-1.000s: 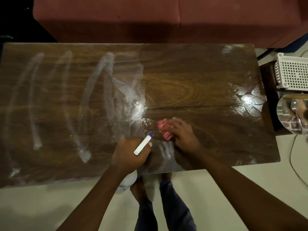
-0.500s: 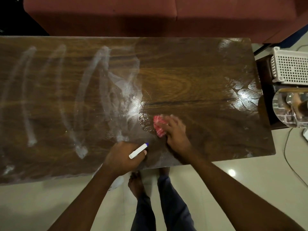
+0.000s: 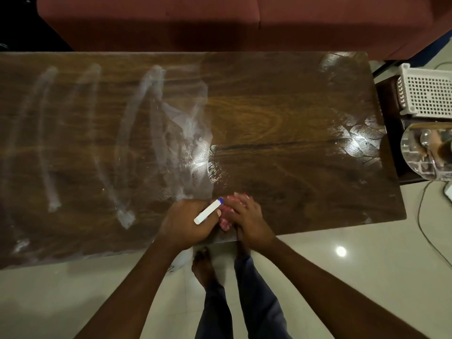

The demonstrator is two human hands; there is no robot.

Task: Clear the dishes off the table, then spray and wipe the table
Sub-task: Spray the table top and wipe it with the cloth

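The dark wooden table point(image 3: 269, 113) carries white smear streaks across its left half and wet shine near the middle and right end. My right hand point(image 3: 247, 217) presses a red cloth point(image 3: 226, 217) onto the table close to the near edge. My left hand point(image 3: 188, 222) grips a spray bottle just beside it, with the white nozzle point(image 3: 208, 211) and its blue tip pointing toward the cloth. The bottle's body point(image 3: 181, 259) hangs below the table edge, mostly hidden by my wrist.
A red sofa point(image 3: 220, 23) runs along the table's far side. To the right, a low stand holds a white perforated basket point(image 3: 430, 94) and a clear dish rack point(image 3: 425, 152). A cable point(image 3: 425, 231) lies on the tiled floor. My legs stand below the near edge.
My right hand has drawn the red cloth back toward the near edge, up against my left hand. The left hand and bottle stayed near the edge.
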